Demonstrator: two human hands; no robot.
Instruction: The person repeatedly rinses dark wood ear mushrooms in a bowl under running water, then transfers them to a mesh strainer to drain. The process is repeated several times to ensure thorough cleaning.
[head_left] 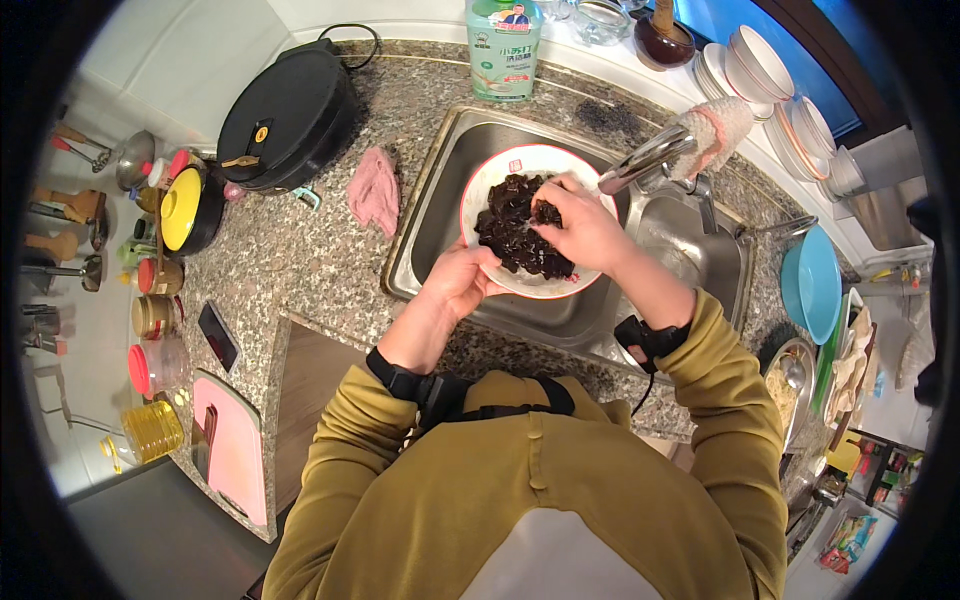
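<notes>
On the speckled stone counter (pixel 280 262), around the white bowl (pixel 545 160), a pink board (pixel 238 450) lies at eight o'clock, a black round appliance (pixel 285 115) at ten, a pink cloth (pixel 373 190) at nine. The left hand (pixel 460 280) is clamped on the bowl, above the steel sink (pixel 437 195). The right hand (pixel 580 228) has fingers gathered on dark pieces (pixel 508 235) inside. The faucet (pixel 645 162) stands at two, a blue basin (pixel 814 285) at three.

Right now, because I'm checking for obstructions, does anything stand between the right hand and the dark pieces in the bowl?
Nothing visible: the right hand touches the dark pieces in the bowl. The faucet shows beside it, not between.
</notes>
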